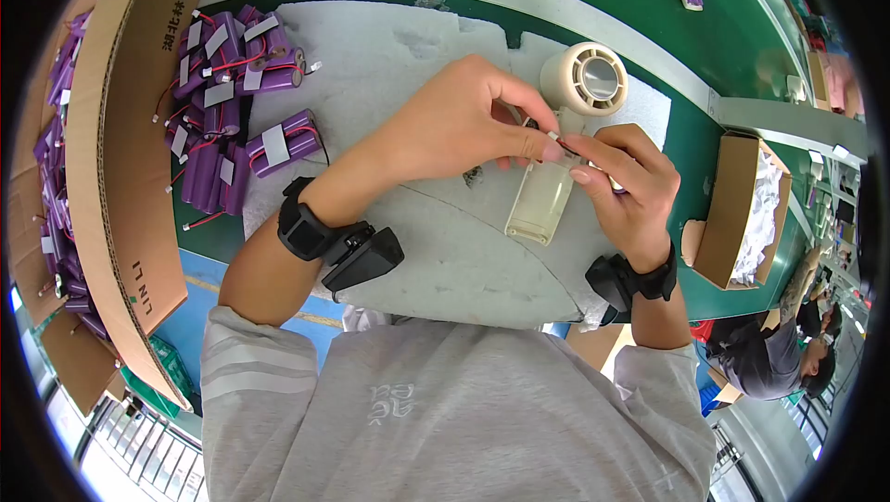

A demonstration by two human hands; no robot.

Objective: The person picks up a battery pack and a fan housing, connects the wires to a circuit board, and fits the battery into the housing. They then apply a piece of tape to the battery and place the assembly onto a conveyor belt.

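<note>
A cream handheld fan (558, 76) lies on the grey foam mat, its round slotted head at the far end. Its pale, hollow handle shell (540, 203) points towards me, open side up. Over the neck of the fan my left hand (464, 122) pinches a small white connector (553, 136) between thumb and forefinger. Close against it, my right hand (632, 173) closes thumb and forefinger on a thin wire (566, 145). A bit of purple shows beneath the right fingers, mostly hidden. Both wrists wear black strapped devices.
Purple battery packs (222, 99) with red wires pile up at the left of the foam mat (371, 48). A tall cardboard box (139, 150) stands beyond them. At right, a small carton (728, 215) holds white pieces. Another person (769, 354) sits far right.
</note>
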